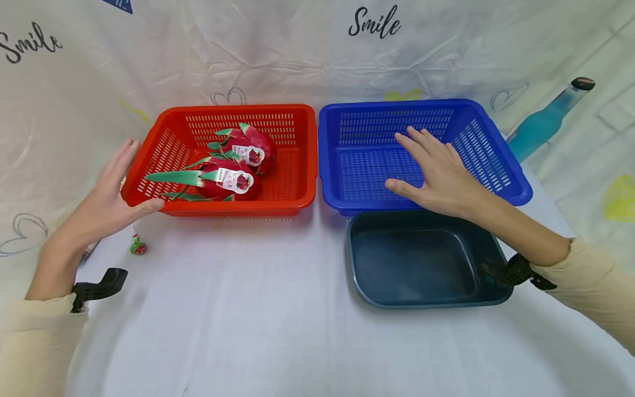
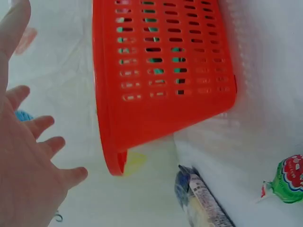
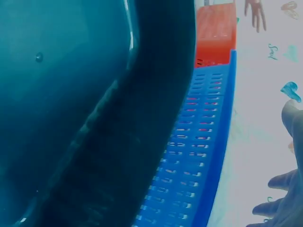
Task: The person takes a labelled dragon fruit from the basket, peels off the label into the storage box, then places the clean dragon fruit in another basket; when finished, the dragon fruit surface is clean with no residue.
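My left hand [image 1: 106, 193] is beside the left end of a red plastic basket [image 1: 302, 187], fingers spread and thumb near its front corner. Nothing is in that hand. Inside this basket lie two dragon fruits, one in front [image 1: 208, 190] and one behind [image 1: 265, 146], both with green leaves and white labels. Over a blue plastic basket [image 1: 347, 182] hovers my right hand [image 1: 441, 176], palm down, fingers extended, holding nothing. No contents show in the blue basket. The left wrist view shows the left hand [image 2: 28, 175] apart from the red basket's wall [image 2: 156, 113].
A dark teal tub [image 1: 412, 264] stands in front of the blue basket, below my right forearm. A bottle of blue liquid [image 1: 538, 129] leans behind at the right. A small green-and-red wrapped candy [image 1: 138, 246] and a partly hidden package [image 2: 203, 198] lie on the left.
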### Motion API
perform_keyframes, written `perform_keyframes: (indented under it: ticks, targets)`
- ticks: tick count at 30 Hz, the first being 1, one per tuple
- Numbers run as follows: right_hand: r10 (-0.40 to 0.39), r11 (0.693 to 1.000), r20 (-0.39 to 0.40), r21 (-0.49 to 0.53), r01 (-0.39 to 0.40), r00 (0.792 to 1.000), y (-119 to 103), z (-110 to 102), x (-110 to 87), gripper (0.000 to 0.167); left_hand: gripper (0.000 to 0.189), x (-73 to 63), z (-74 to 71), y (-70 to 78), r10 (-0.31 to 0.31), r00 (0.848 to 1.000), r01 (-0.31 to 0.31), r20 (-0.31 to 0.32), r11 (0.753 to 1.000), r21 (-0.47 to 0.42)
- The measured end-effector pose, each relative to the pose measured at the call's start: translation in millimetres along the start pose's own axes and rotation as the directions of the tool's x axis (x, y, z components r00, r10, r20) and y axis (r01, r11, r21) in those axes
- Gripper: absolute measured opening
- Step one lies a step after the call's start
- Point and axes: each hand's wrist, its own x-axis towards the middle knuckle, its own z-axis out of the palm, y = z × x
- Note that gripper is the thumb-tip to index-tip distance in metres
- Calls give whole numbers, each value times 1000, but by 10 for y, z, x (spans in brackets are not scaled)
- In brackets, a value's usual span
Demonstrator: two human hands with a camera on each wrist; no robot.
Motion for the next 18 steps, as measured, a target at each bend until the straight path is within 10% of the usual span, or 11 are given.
perform_keyframes:
  ticks: [10,18]
  targets:
    - [-84,996,-53,33,86,995,-74,-13,56,83,96,-59,16,-238,-128,991,120,-49,984,-134]
    - [-103,987,-29,120,105,994,-194,-33,100,80,90,-124,113,-328,-97,991,79,-94,980,-182]
